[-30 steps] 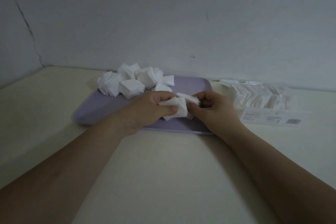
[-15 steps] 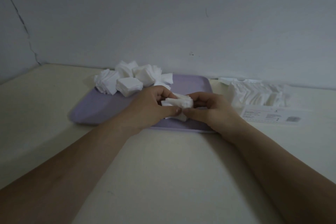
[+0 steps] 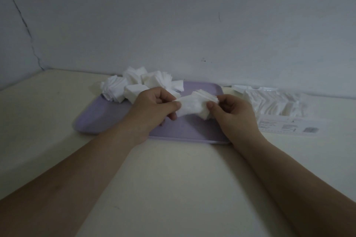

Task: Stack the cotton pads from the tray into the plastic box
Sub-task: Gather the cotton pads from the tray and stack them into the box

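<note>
One bundle of cotton pads (image 3: 194,105) is in hand, held over the middle of the purple tray (image 3: 107,121) and apparently clear of its floor.

Left hand (image 3: 154,106): fingers curled, thumb and forefinger pinching the bundle's left corner. Right hand (image 3: 233,113): thumb pressed on the front face, the other fingers curled behind the right edge. Neither hand holds anything else.

Change over the last second: the bundle was bunched low near the tray's front edge, then squeezed tight between both hands. Now it sits a little higher and wider, with the hands drawn slightly apart and the pads fanned — the upper right edges are staggered, not flush. The heaps of loose pads (image 3: 134,84) at the far left of the tray look unmoved.

The plastic box (image 3: 273,102) stands just beside the tray on the right and already holds rows of pads. A white labelled panel (image 3: 287,126) lies in front of it on the table (image 3: 173,179).

Reading: the step is squaring up, not transfer — the bundle has not gone toward the box. It likely needs its edges brought flush before it will slot in beside the rows. The pads are soft and light, so a loose pinch could let the outer ones slip. Much stock remains on the tray, so the task is judged partway at best.
</note>
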Demonstrator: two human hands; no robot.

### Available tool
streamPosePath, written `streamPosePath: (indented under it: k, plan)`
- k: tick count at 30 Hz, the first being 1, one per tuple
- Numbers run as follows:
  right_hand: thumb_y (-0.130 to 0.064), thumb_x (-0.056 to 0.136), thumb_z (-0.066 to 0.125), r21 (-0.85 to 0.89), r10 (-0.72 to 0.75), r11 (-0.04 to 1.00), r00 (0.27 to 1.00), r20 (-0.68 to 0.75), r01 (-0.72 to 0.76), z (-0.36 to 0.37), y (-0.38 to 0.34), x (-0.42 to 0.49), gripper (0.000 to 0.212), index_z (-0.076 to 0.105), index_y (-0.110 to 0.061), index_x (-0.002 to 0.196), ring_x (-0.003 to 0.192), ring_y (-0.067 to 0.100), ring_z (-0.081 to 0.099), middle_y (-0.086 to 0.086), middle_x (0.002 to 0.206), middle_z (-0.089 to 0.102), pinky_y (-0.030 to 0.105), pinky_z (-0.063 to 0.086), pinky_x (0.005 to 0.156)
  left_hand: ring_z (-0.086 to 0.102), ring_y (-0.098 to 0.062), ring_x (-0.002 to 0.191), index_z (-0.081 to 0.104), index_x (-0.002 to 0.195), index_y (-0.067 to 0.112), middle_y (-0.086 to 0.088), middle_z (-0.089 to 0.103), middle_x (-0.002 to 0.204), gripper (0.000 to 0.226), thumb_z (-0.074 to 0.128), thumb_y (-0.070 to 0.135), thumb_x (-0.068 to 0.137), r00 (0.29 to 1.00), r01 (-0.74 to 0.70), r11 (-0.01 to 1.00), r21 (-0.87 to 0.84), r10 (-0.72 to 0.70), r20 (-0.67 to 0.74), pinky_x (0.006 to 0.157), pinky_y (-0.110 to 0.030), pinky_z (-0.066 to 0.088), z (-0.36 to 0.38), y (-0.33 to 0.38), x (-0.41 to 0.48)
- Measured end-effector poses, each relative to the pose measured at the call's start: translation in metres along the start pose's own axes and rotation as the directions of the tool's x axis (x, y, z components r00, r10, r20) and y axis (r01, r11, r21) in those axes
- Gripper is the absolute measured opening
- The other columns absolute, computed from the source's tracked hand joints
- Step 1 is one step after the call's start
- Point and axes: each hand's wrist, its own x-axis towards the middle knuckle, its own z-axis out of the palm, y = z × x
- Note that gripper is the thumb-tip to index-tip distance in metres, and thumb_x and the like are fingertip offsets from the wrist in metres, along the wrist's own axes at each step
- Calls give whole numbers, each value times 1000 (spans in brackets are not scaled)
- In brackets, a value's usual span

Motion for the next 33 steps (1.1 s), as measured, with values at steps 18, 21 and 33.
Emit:
streamPosePath:
  k: [18, 21, 33]
  plan:
    - [-38, 90, 71, 92, -36, 996, 962, 270, 12, -1, -1, -1, 23, 78, -16, 92, 81, 11, 67, 1, 86, 77, 38, 52, 83, 64, -20, 62, 67, 94, -1, -17, 67, 70, 7, 73, 1, 90, 987, -113, 993, 39, 107, 120, 53, -31, 57, 8, -3, -5]
    - [-50, 78, 81, -2, -12, 1000, 958, 287, 13, 0, -6, -6, 31, 77, -22, 91, 80, 8, 70, -7, 85, 78, 28, 55, 79, 63, -17, 60, 70, 90, 9, -10, 72, 76, 8, 77, 7, 89, 988, -142, 982, 121, 133, 84, 53, -29, 56, 12, -5, -4]
    - [-28, 90, 66, -365, -96, 924, 993, 72, 116, 7, -6, -8, 24, 63, -34, 114, 94, 15, 65, -13, 98, 69, 34, 52, 86, 68, -22, 87, 73, 92, 17, 1, 72, 93, 13, 68, 29, 90, 906, -348, 624, 699, 415, 81, 80, -36, 53, 7, -23, 9]
